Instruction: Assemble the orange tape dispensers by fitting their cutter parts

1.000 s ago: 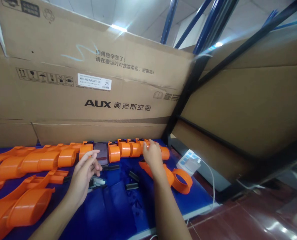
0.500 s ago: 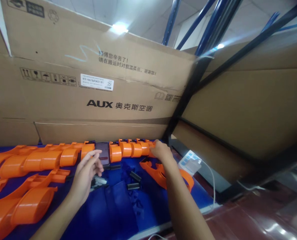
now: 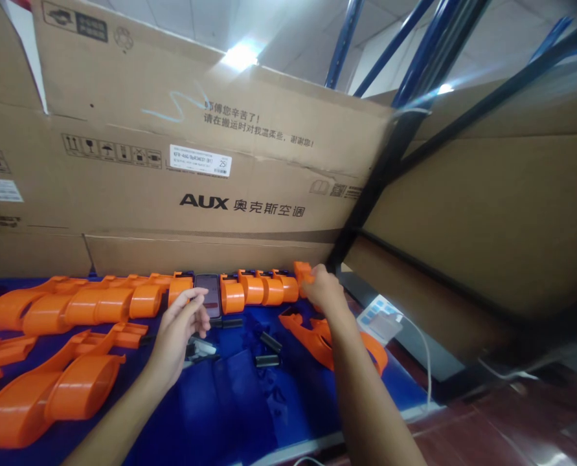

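My right hand grips an orange part at the right end of a row of orange rounded parts along the back of the blue surface. My left hand hovers in front of a phone, its fingers loosely curled and apart, with nothing in them. Below that hand lie small grey and white pieces. Black cylindrical pieces rest near the middle. Under my right forearm is a larger orange piece, partly hidden by the arm.
Several long orange parts cover the left side of the blue surface. A printed cardboard sheet stands behind. At the right are a white device with a cable and a dark metal rack post.
The view has shifted slightly to the left. The orange part at my right hand now stands higher and shows more beside the fingers. My left hand keeps nearly the same pose.
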A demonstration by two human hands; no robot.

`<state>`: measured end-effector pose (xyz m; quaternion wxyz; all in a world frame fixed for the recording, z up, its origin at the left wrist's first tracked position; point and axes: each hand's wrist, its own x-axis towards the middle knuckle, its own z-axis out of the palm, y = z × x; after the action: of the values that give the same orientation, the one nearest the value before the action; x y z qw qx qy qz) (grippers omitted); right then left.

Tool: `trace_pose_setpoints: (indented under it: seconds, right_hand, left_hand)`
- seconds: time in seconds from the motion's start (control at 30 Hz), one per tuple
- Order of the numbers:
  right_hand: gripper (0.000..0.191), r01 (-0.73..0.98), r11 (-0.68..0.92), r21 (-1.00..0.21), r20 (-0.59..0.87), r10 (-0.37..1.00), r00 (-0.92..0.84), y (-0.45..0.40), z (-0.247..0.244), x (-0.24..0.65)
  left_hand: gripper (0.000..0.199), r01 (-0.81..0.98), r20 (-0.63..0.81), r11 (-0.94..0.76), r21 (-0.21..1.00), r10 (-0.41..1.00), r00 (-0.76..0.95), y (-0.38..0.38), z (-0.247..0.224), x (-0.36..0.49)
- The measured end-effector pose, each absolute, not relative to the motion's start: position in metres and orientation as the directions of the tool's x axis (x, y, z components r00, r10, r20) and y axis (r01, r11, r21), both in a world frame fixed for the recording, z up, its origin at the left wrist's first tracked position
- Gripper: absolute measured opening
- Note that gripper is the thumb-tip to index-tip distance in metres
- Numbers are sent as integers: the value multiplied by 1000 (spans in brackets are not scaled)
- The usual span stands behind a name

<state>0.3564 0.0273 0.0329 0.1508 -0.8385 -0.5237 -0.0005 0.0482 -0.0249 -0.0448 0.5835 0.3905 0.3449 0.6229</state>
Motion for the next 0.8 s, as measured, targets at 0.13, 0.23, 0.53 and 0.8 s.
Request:
trace_pose_setpoints:
  seconds: [0.13, 0.23, 0.53, 0.8]
  right_hand:
    - [40, 881, -334, -336, 404, 793, 455, 9, 57, 346]
    - [34, 897, -88, -432, 587, 728, 354, -10, 72, 326]
    - [26, 585, 486, -649, 439, 868, -232, -55, 54, 230]
    - [13, 372, 548, -749, 311, 787, -533, -35, 38, 219]
  left_hand:
    - [39, -453, 82, -88, 887, 996, -32, -22, -46, 46]
    - [39, -443, 82, -92, 892, 996, -43, -20, -46, 44]
    - [52, -562, 40, -10, 827, 998, 40, -20, -37, 51]
    - [26, -694, -83, -89, 714, 974, -210, -18, -30, 40]
